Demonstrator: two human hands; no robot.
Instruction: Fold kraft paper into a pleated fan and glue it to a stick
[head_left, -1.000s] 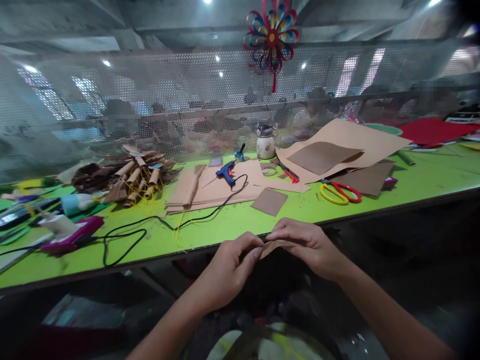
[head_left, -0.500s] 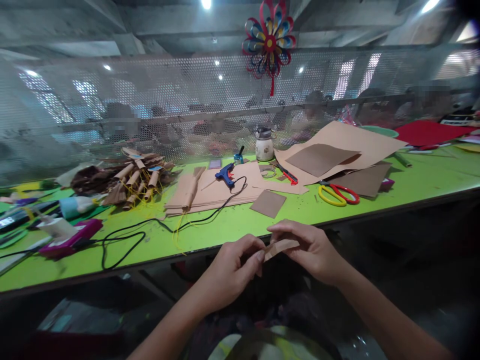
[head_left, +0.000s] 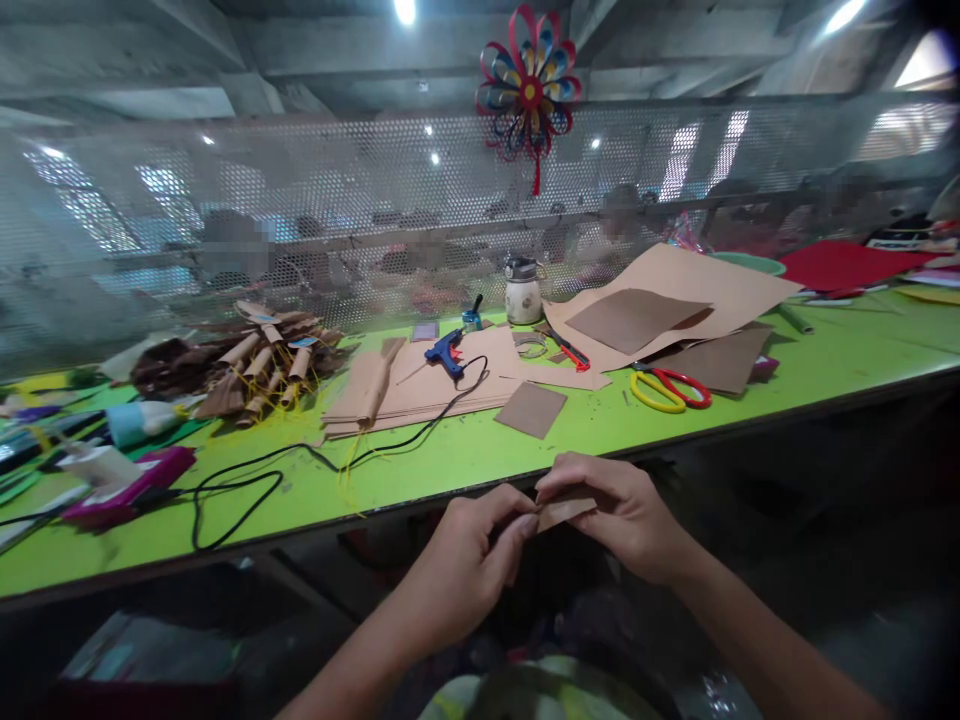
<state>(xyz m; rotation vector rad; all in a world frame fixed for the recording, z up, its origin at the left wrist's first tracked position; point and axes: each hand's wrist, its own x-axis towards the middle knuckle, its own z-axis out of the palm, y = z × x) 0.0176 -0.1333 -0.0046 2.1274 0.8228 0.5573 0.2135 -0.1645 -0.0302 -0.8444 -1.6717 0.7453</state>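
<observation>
Just in front of the table's near edge, a small piece of brown paper (head_left: 568,510) is held between both hands. My left hand (head_left: 480,545) pinches its left end between thumb and fingers. My right hand (head_left: 619,510) grips it from the right, fingers curled over its upper edge; part of the paper is hidden behind them. Beyond the hands, a square of brown paper (head_left: 531,409) lies flat on the green table (head_left: 420,462). A blue glue gun (head_left: 445,354) rests on a stack of brown paper sheets (head_left: 480,395), beside a rolled paper piece (head_left: 381,382).
Scissors (head_left: 670,389) with yellow and red handles and a red-handled cutter (head_left: 571,352) lie to the right, near large brown sheets (head_left: 675,270). A jar (head_left: 523,292) stands behind. At left are bundled paper rolls (head_left: 259,365), a black cord (head_left: 281,455) and a purple power strip (head_left: 135,490).
My right hand's fingers have closed in towards the left fingertips, over the paper's upper edge. Both hands sit slightly lower in view. The whole scene has shifted a little left.
</observation>
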